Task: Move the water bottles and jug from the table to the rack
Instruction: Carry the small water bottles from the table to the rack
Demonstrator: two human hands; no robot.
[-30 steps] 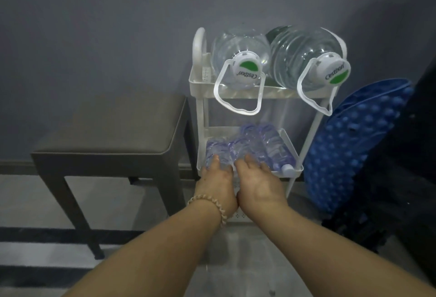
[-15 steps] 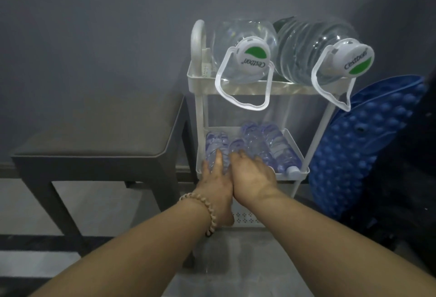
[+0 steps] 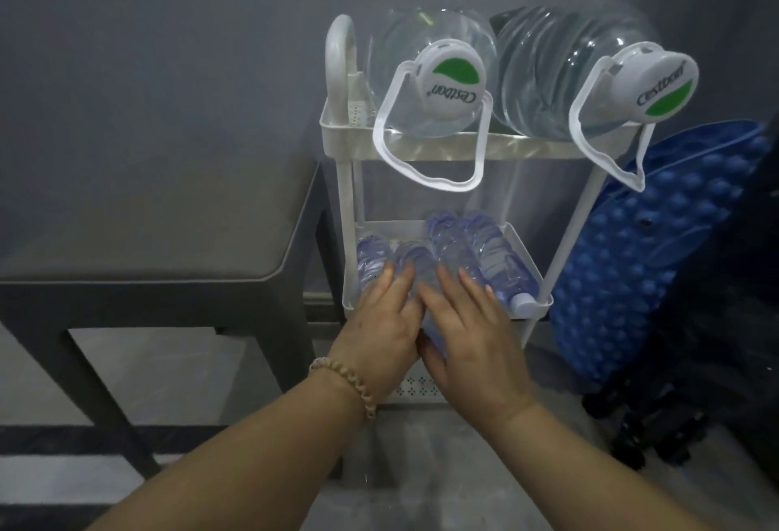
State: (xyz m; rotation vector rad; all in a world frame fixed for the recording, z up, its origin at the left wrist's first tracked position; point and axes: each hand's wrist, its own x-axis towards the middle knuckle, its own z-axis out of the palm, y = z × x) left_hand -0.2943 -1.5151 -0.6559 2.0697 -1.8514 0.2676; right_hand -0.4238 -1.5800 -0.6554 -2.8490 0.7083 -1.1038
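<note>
A white rack [image 3: 463, 151] stands against the wall. Two big clear jugs lie on their sides on its top shelf, the left jug [image 3: 425, 67] and the right jug [image 3: 560, 71], white handles hanging over the front. Several small water bottles [image 3: 484, 252] lie side by side on the middle shelf. My left hand [image 3: 381, 328] and my right hand [image 3: 472, 332] press from both sides on one middle bottle [image 3: 425, 277], whose near end sticks out over the shelf's front rim. My fingers lie flat over the bottles.
A dark padded stool or table [image 3: 160, 244] stands just left of the rack, its top bare. A blue bumpy mat [image 3: 657, 244] leans at the right, with dark objects [image 3: 695, 383] beyond it. The rack's bottom shelf [image 3: 417, 387] shows below my hands.
Both hands stay on the middle-shelf bottles, now spread slightly apart with one bottle between them. The view has moved closer and tilted a little.
</note>
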